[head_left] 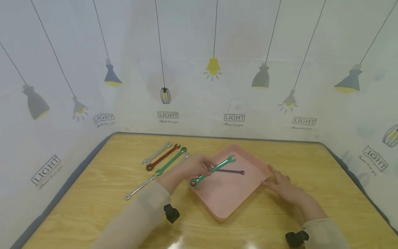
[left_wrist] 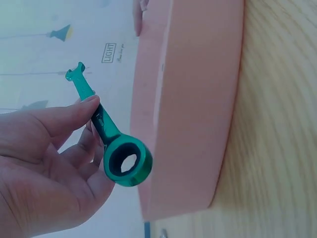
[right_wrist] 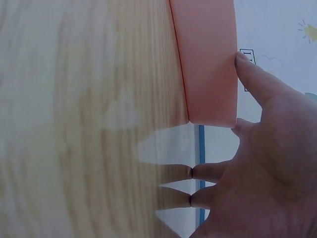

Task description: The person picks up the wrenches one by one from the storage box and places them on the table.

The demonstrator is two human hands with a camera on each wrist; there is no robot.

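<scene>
My left hand [head_left: 197, 166] pinches a green combination wrench [head_left: 217, 168] between thumb and fingers, over the left part of a shallow pink tray [head_left: 230, 204]. The wrench's ring end [left_wrist: 128, 161] faces the left wrist camera, and its open jaw points away. Inside the tray lies a dark wrench [head_left: 231, 171], partly hidden by the left hand. My right hand [head_left: 286, 186] rests at the tray's right corner with fingers spread. In the right wrist view its thumb touches the rim of the tray [right_wrist: 208, 64], and other fingertips reach down to the tabletop.
Left of the tray, more wrenches lie on the wooden table [head_left: 99, 207]: a silver one [head_left: 157, 153], a red one [head_left: 163, 157], another green one [head_left: 171, 161] and a silver one [head_left: 140, 187] nearer me. One more silver wrench [head_left: 184, 159] is partly behind the left hand. Patterned curtains [head_left: 199, 128] enclose the table.
</scene>
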